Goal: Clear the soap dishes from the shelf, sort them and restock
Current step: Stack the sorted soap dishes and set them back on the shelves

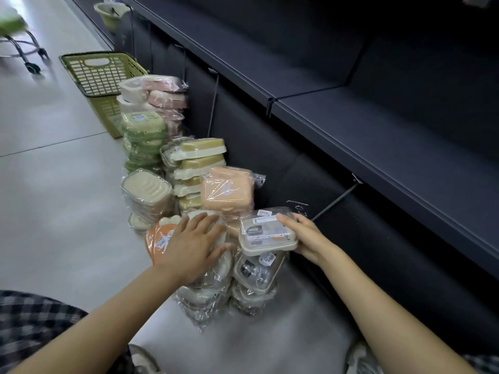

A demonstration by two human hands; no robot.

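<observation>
On a pale grey floor (54, 184) beside a dark shelf (378, 130), film-wrapped soap dishes (199, 157) stand in sorted stacks. A green slatted basket (100, 74) sits behind them, its contents hidden. The right hand (310, 238) grips a clear-lidded cream dish (266, 236) atop a leaning stack. The left hand (194, 244) rests flat, fingers spread, on wrapped dishes, hiding them.

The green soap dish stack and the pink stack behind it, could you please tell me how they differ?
The green soap dish stack stands on the floor side, while the pink stack sits closer to the dark shelf unit. The green stack's top dish carries a visible label; none shows on the pink stack's top dish. The pink stack's top reaches higher in the picture than the green stack's. Both hold dishes wrapped in clear plastic, piled on the floor.
</observation>
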